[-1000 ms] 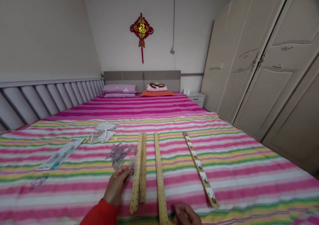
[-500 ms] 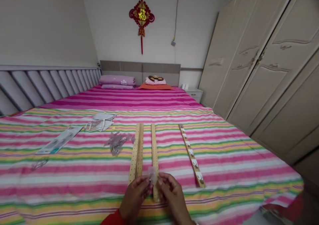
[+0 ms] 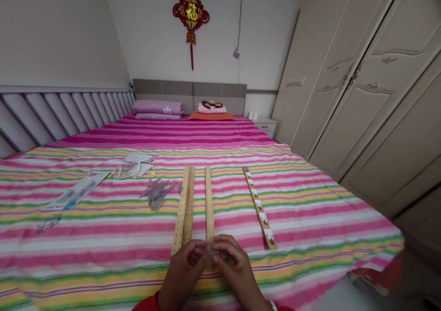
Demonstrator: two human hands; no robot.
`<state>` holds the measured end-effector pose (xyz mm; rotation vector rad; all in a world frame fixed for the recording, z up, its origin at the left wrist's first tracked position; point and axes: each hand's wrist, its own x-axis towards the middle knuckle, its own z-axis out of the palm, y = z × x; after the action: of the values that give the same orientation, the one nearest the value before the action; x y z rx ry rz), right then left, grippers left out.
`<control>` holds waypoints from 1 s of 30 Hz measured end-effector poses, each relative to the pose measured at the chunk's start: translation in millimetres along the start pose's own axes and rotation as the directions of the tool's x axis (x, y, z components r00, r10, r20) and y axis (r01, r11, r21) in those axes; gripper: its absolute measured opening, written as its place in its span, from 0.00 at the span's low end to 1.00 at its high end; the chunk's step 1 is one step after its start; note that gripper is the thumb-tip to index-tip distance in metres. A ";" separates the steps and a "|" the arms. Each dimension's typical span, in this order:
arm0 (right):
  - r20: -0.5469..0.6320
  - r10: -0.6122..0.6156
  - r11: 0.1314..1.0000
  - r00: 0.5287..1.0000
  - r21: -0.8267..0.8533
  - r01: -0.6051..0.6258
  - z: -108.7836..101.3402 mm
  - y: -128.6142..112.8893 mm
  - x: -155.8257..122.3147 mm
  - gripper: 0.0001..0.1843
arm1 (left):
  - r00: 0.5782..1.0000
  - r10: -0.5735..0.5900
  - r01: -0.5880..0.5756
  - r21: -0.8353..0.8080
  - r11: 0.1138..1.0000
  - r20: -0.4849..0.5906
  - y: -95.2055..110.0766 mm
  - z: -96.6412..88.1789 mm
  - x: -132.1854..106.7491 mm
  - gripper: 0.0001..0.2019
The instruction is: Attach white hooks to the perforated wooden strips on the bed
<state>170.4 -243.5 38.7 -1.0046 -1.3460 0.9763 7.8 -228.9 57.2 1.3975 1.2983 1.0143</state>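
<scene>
A small clear plastic bag [image 3: 210,254] is pinched between my two hands, low in the middle of the view. My left hand [image 3: 186,270] grips its left side with thumb and fingers. On the other side, my right hand [image 3: 234,267] holds it the same way; a tiny shiny bit shows near those fingertips, too small to name. Beneath and beyond the hands lies a narrow wooden strip with holes [image 3: 209,200], its near end covered. Two more perforated strips [image 3: 181,212] lie side by side to its left.
Right of the hands, a wooden strip [image 3: 261,212] carries several white cards with rings. Small clear bags [image 3: 157,194] lie in a pile at left. Farther left are a long clear package [image 3: 79,190], white packets [image 3: 136,165] and thin rings [image 3: 49,223], all on the striped bedspread [image 3: 113,242].
My hands have come closer together around the small bag, which is now mostly covered by fingers. The whole view has shifted slightly; the strips and piles lie as before.
</scene>
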 end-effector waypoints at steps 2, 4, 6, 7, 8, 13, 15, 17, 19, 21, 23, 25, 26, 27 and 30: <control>0.007 0.150 0.978 0.989 0.147 -0.150 -2.7 1.8 3.2 0.14 | 1.000 -0.017 0.016 -0.018 1.000 -0.026 -0.4 -3.1 0.6 0.18; 0.043 0.294 0.919 0.955 0.262 -0.294 -4.2 4.1 5.9 0.20 | 0.999 -0.038 0.036 -0.060 0.998 -0.037 -0.7 -5.6 1.2 0.20; 0.065 0.385 0.862 0.921 0.331 -0.384 -4.1 6.1 7.3 0.24 | 0.998 -0.058 0.055 -0.112 0.992 -0.022 -1.5 -7.0 1.8 0.21; 0.062 0.406 0.846 0.912 0.351 -0.401 -3.7 6.6 7.5 0.25 | 0.998 -0.067 0.065 -0.135 0.989 -0.007 -2.1 -7.3 2.1 0.21; 0.055 0.417 0.838 0.907 0.363 -0.407 -3.2 6.8 7.5 0.25 | 0.997 -0.074 0.075 -0.151 0.986 0.008 -2.8 -7.2 2.4 0.21; 0.080 0.414 0.827 0.907 0.383 -0.412 -2.3 5.1 5.8 0.27 | 0.995 -0.086 0.093 -0.150 0.984 0.053 -6.4 -3.8 1.7 0.22; 0.077 0.422 0.819 0.903 0.396 -0.416 -2.3 6.1 3.9 0.28 | 0.995 -0.082 0.090 -0.143 0.986 0.060 -7.8 -2.5 1.0 0.22; 0.073 0.444 0.805 0.893 0.404 -0.434 -1.5 9.8 0.0 0.30 | 0.996 -0.072 0.079 -0.139 0.987 0.054 -9.2 -1.9 0.9 0.21; 0.086 0.463 0.795 0.882 0.401 -0.456 0.3 15.5 -5.4 0.30 | 0.998 -0.058 0.062 -0.135 0.989 0.038 -10.5 -1.8 2.0 0.21; 0.108 0.471 0.794 0.876 0.382 -0.474 3.0 21.2 -11.2 0.28 | 0.998 -0.048 0.051 -0.134 0.990 0.028 -11.2 -1.4 4.8 0.20; 0.115 0.476 0.799 0.872 0.357 -0.483 6.1 24.6 -15.3 0.26 | 0.998 -0.052 0.054 -0.135 0.989 0.022 -10.7 -0.1 9.5 0.20; 0.108 0.480 0.802 0.870 0.348 -0.486 8.7 24.7 -16.6 0.25 | 0.998 -0.056 0.057 -0.140 0.989 0.009 -8.3 2.6 15.5 0.20; 0.100 0.485 0.798 0.869 0.355 -0.486 9.6 23.7 -16.0 0.25 | 0.998 -0.058 0.058 -0.146 0.988 0.003 -6.4 4.5 18.6 0.20; 0.094 0.491 0.791 0.866 0.370 -0.488 10.2 22.2 -14.6 0.25 | 0.998 -0.063 0.062 -0.155 0.986 0.000 -4.1 6.6 21.6 0.21; 0.063 0.517 0.761 0.854 0.424 -0.491 9.5 17.5 -7.5 0.26 | 0.996 -0.087 0.088 -0.199 0.976 0.014 2.6 12.9 27.8 0.23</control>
<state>161.3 -245.5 19.6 -1.0591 -0.7526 1.5605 23.6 -202.5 56.2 1.1805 1.2079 1.0499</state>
